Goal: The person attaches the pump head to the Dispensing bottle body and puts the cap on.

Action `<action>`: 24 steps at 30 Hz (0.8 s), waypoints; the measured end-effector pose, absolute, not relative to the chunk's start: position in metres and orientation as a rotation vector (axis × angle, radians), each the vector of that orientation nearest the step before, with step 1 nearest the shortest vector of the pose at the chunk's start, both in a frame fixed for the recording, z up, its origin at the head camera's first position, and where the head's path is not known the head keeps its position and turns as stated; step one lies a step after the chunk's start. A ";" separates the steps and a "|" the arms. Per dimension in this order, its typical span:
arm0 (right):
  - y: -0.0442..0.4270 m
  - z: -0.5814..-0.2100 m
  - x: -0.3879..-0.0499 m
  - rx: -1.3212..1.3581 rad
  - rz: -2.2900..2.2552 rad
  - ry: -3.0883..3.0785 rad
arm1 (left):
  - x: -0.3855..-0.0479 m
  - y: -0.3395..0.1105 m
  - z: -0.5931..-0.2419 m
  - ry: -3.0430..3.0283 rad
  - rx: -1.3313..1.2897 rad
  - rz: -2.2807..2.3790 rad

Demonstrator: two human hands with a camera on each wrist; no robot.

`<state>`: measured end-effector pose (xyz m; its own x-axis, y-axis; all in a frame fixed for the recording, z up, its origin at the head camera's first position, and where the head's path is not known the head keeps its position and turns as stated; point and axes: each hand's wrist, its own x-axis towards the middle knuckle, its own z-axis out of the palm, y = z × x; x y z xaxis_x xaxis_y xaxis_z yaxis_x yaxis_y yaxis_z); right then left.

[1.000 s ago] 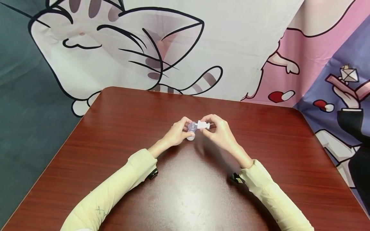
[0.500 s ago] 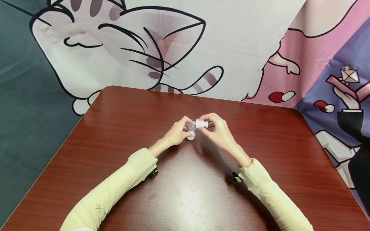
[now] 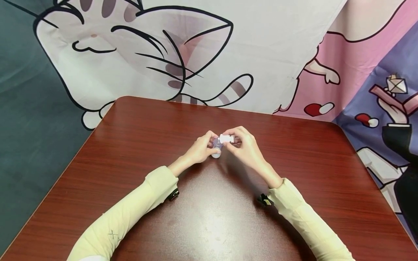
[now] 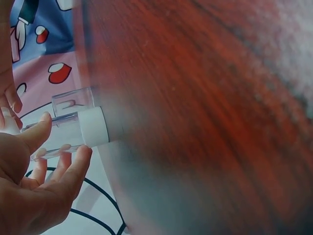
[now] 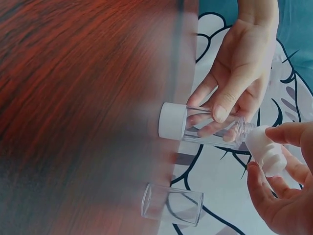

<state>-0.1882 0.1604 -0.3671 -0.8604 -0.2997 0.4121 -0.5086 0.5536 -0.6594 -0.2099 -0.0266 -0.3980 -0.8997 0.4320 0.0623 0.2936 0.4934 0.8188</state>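
Observation:
A small clear bottle [image 5: 205, 139] with a white base [image 5: 172, 121] and bare threaded neck stands upright at mid-table. My left hand [image 3: 198, 149] grips its body between thumb and fingers. In my right hand [image 3: 245, 145] a white pump top [image 5: 266, 152] is pinched between thumb and fingertips. The pump top is tilted at the bottle's mouth; whether it touches the threads I cannot tell. A clear cap [image 5: 173, 203] stands apart from the bottle, on the right-hand side. It also shows behind the bottle in the left wrist view, while in the head view my right fingers largely hide it.
The reddish-brown wooden table [image 3: 147, 123] has rounded far corners. Behind it hangs a cloth [image 3: 277, 43] printed with cartoon figures. Dark wrist devices sit under both pale sleeves [image 3: 130, 206].
My right hand has shifted slightly left and away from me, bringing the white pump top over the bottle's mouth. My left hand and the bottle have stayed nearly still.

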 end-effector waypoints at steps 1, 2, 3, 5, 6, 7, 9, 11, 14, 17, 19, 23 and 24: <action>0.160 -0.367 -0.188 0.673 1.203 -2.538 | -0.210 -0.027 -0.398 2.580 0.631 1.371; 0.160 -0.367 -0.188 0.671 1.207 -2.537 | -0.210 -0.027 -0.398 2.580 0.630 1.370; 0.159 -0.368 -0.189 0.669 1.214 -2.535 | -0.210 -0.027 -0.397 2.580 0.630 1.368; 0.159 -0.368 -0.189 0.664 1.229 -2.527 | -0.210 -0.027 -0.397 2.583 0.630 1.363; 0.158 -0.369 -0.189 0.663 1.235 -2.522 | -0.210 -0.027 -0.397 2.585 0.631 1.359; 0.158 -0.369 -0.189 0.663 1.242 -2.515 | -0.210 -0.027 -0.396 2.586 0.632 1.356; 0.157 -0.369 -0.189 0.664 1.260 -2.502 | -0.210 -0.027 -0.396 2.587 0.633 1.352; 0.157 -0.370 -0.189 0.666 1.274 -2.489 | -0.210 -0.027 -0.396 2.586 0.634 1.350; 0.155 -0.369 -0.189 0.667 1.293 -2.476 | -0.210 -0.027 -0.396 2.586 0.636 1.350; 0.154 -0.369 -0.189 0.658 1.309 -2.465 | -0.209 -0.027 -0.396 2.588 0.637 1.350; 0.154 -0.369 -0.188 0.653 1.325 -2.456 | -0.209 -0.027 -0.396 2.591 0.638 1.348; 0.153 -0.371 -0.189 0.657 1.365 -2.430 | -0.209 -0.027 -0.396 2.607 0.644 1.337; 0.153 -0.371 -0.189 0.659 1.370 -2.426 | -0.210 -0.027 -0.396 2.610 0.644 1.336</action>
<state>-0.1892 0.1531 -0.3708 -0.8574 -0.2511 0.4491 -0.5143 0.4465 -0.7322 -0.2096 -0.0269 -0.3957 -0.8988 0.4330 0.0688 0.3090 0.5144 0.8000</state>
